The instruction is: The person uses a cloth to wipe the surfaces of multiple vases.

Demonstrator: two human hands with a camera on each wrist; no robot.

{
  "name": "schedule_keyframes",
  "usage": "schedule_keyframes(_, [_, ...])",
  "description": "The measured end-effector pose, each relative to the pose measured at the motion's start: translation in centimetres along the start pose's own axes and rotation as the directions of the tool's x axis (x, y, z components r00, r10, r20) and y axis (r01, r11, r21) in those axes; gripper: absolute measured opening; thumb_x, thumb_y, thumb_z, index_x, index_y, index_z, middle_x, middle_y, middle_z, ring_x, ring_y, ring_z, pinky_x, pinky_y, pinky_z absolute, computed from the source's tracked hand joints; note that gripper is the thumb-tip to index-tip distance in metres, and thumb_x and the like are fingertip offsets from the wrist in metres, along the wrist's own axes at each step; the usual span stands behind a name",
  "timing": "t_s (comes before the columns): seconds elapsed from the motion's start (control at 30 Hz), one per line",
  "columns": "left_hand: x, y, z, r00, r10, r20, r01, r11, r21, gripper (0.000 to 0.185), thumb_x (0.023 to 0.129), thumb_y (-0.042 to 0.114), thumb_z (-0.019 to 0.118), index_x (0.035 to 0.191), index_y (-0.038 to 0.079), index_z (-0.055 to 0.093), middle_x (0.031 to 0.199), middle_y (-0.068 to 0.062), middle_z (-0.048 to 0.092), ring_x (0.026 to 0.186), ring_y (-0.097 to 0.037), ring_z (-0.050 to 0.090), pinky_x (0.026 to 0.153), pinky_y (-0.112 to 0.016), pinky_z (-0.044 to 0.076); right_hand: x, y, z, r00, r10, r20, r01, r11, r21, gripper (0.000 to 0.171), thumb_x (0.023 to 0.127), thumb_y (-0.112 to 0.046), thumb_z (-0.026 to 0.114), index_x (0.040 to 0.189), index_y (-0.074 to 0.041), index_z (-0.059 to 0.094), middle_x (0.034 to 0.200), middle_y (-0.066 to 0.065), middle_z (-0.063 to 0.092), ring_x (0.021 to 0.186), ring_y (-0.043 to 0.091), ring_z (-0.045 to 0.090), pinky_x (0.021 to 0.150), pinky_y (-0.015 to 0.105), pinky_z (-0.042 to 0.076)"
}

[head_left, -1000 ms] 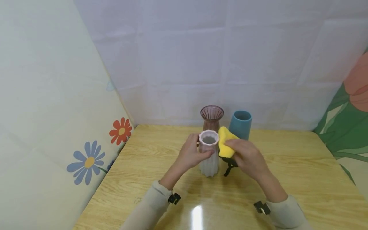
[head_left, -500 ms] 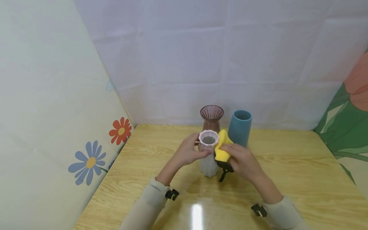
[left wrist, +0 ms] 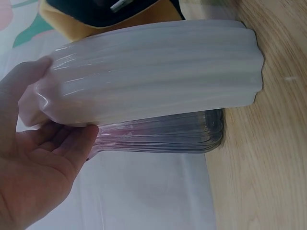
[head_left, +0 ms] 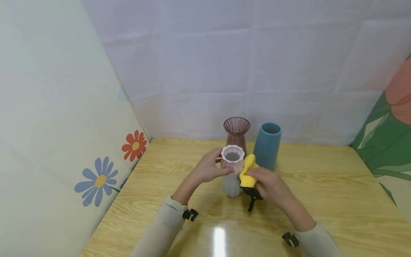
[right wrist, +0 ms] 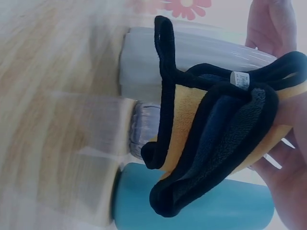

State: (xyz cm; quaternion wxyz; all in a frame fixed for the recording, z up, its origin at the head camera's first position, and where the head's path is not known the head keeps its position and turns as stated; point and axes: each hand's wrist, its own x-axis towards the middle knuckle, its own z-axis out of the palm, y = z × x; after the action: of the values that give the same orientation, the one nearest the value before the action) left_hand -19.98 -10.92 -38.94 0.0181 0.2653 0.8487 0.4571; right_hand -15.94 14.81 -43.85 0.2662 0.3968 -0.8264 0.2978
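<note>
A pale pink ribbed vase stands upright on the wooden table. My left hand grips it just under the rim. My right hand holds a yellow cloth with black edging against the vase's right side. A black loop of the cloth hangs down toward the table.
A dark pink glass vase and a teal vase stand just behind, near the back wall. A flowered panel borders the table's left, a green-patterned one its right.
My right hand has slid the yellow cloth down the vase's right side, from the rim toward the middle. My left hand keeps its grip; the vase stays put.
</note>
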Motion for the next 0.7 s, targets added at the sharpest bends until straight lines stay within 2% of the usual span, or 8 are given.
schedule_keyframes(0.3, [0.2, -0.2, -0.2, 1.0, 0.0, 0.029, 0.001, 1.0, -0.019, 0.062, 0.083, 0.024, 0.085, 0.137, 0.01, 0.057, 0.133, -0.006, 0.061, 0.126, -0.023, 0.057, 0.107, -0.041, 0.049, -0.6, 0.3, 0.5, 0.996, 0.041, 0.082, -0.04, 0.999, -0.013, 0.039, 0.077, 0.01, 0.076, 0.111, -0.007, 0.073, 0.112, 0.008, 0.074, 0.104, 0.029, 0.071, 0.091, 0.045, 0.059])
schedule_keyframes(0.7, [0.3, -0.4, -0.4, 0.998, 0.014, 0.062, -0.012, 1.0, -0.026, 0.06, 0.085, 0.023, 0.084, 0.137, 0.012, 0.056, 0.134, -0.005, 0.06, 0.127, -0.022, 0.056, 0.108, -0.042, 0.049, -1.3, 0.7, 1.6, 0.987, 0.006, 0.158, -0.002, 1.0, -0.029, 0.039, 0.074, 0.012, 0.077, 0.107, -0.008, 0.074, 0.107, 0.005, 0.076, 0.099, 0.025, 0.072, 0.089, 0.044, 0.06])
